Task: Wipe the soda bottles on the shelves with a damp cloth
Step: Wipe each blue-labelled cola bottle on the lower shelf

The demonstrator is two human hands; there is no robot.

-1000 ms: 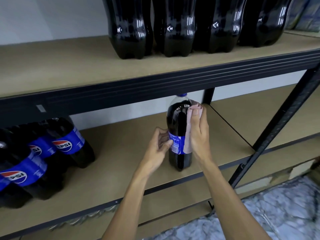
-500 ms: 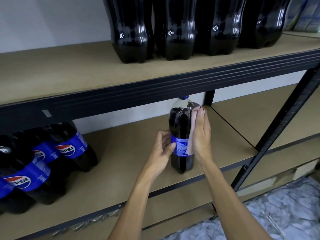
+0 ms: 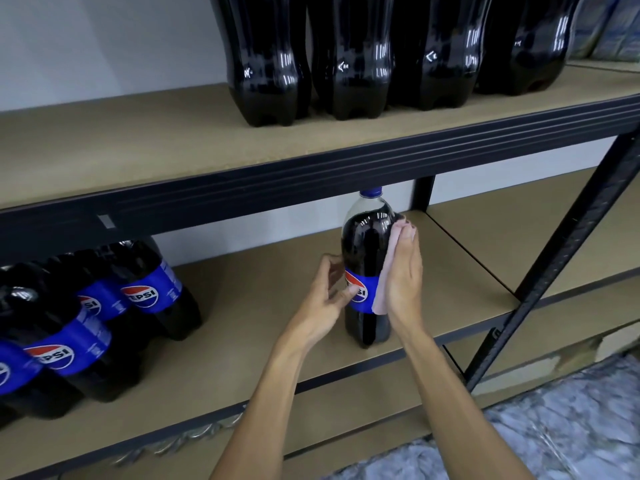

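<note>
Hands: left hand curls loosely round the label band of the bottle, thumb on the front, steadying it; right hand lies flat, fingers straight, pressing the cloth against the bottle's right side.
Bottle: upright on the lower shelf, near its front edge, alone and well apart from the others. It has dark cola, a clear neck above the fill line, a blue cap just under the upper shelf's rail, and a blue label with a red, white and blue logo. The plastic is glossy with bright highlights; no dust or wet streaks can be made out.
Cloth: pale pink and thin, sandwiched between palm and bottle, showing from the shoulder down past the label.
Progress: looks mid-wipe on this one bottle, right side covered. Front, left and back are likely yet to do.
Left to do: a pack of labelled bottles lies at the far left of the same shelf, and top bottles stand in a row on the upper shelf. Whether any have been wiped cannot be told.
Surroundings: a dark metal post slants at right; mottled grey floor below.
</note>
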